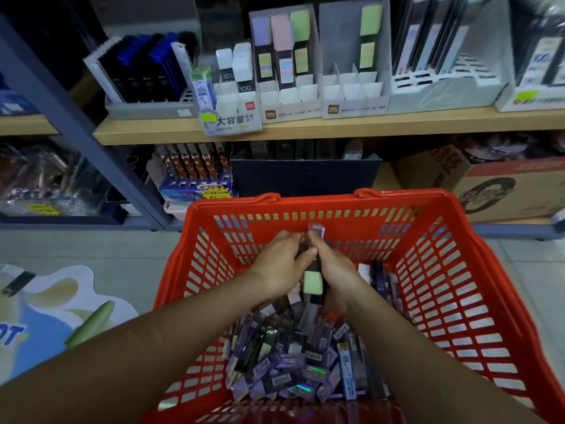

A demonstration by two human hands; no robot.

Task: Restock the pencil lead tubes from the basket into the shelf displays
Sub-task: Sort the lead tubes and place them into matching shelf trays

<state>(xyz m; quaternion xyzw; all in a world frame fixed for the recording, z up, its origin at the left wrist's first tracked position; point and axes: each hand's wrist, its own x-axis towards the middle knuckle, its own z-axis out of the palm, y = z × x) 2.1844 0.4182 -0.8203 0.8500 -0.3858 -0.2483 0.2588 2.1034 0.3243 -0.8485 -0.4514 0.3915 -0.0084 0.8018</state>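
As both hang over basket [446,289], L hand [276,269] & R hand [337,281] fingers [286,237] grip lead tubes [312,283] btwn them.

- A single head-worn wide-angle camera looks forward and down from above and behind the left hand [276,267] and right hand [341,278], close to both.
- The basket [321,201] lies under the hands; the shelf [336,129] stands beyond them.

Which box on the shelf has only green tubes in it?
The display box with the bare grey back wall. Only green tubes stand in it, at its right side; the box on its left holds purple, pink and green ones.
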